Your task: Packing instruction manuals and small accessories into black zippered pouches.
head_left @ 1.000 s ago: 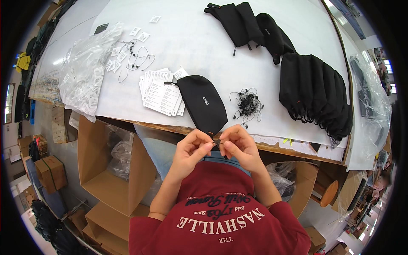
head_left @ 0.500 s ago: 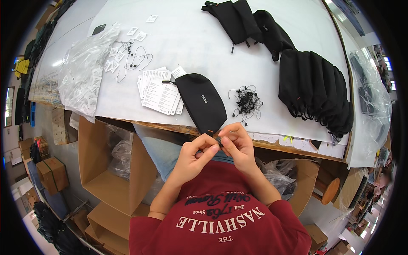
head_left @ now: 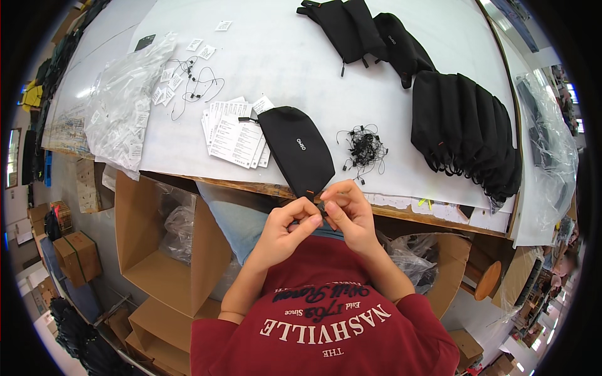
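Note:
My left hand [head_left: 285,230] and my right hand [head_left: 352,214] meet at the table's front edge, fingertips pinched together. Between them sits a small dark piece [head_left: 323,207], too small and covered to name. Just beyond my fingers a black zip pouch [head_left: 298,147] lies on the table, its narrow end with an orange tab reaching my fingertips. Whether the dark piece belongs to the pouch is hidden. Partly under the pouch's left end is a stack of printed white cards [head_left: 229,141]. A tangled heap of black tag strings [head_left: 367,150] lies to its right.
More black pouches [head_left: 454,119] stand in a row at the right, others [head_left: 351,31] behind. Small white tags [head_left: 168,75] on strings and a clear plastic bag [head_left: 119,109] lie at the left. Cardboard boxes [head_left: 153,250] holding plastic stand below the white table [head_left: 276,56].
Both hands stay almost in place, still pinched together. The small dark piece shows slightly more between the fingertips. The pouch has barely moved.

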A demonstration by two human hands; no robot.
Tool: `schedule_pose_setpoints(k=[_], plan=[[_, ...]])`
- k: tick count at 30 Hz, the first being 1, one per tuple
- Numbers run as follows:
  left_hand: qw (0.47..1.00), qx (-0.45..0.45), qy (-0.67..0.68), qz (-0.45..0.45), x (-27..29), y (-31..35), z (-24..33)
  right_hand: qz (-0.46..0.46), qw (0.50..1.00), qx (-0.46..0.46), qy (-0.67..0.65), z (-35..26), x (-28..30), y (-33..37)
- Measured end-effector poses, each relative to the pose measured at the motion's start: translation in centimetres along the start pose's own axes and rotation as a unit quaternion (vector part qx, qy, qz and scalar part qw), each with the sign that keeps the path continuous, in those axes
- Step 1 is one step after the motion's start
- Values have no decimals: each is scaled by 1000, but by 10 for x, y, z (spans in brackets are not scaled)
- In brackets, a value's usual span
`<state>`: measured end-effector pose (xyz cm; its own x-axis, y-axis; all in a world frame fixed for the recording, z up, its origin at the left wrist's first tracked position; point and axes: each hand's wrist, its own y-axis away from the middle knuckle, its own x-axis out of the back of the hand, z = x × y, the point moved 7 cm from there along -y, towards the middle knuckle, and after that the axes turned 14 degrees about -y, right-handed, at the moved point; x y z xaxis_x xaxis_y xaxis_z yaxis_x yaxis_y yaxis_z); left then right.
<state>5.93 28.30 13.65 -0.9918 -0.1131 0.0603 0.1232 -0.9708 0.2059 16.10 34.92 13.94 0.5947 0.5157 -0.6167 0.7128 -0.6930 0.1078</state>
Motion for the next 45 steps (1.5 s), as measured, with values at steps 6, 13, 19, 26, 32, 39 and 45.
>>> schedule_pose_setpoints(k=[6, 13, 19, 26, 32, 39, 45], plan=[[1000, 6, -3, -5, 1, 1, -1, -6, 996, 20, 92, -6, 0, -1], [1000, 4, 22, 3, 1, -1, -3, -34, 976, 55, 209, -17, -7, -4], [999, 10, 25, -42, -2, -1, -7, -32, 989, 29, 139, -7, 1, -1], [993, 18, 102, -61, -4, -3, -8, -27, 996, 4, 82, -2, 1, -1], [992, 32, 103, -70, -5, -7, -22, -28, 996, 7, 79, -5, -6, 0], [991, 33, 124, -30, -4, -5, -24, -49, 997, -39, 50, -4, -9, -6], [981, -6, -166, -103, -16, 4, 4, -58, 896, 68, 435, -14, -1, -45]])
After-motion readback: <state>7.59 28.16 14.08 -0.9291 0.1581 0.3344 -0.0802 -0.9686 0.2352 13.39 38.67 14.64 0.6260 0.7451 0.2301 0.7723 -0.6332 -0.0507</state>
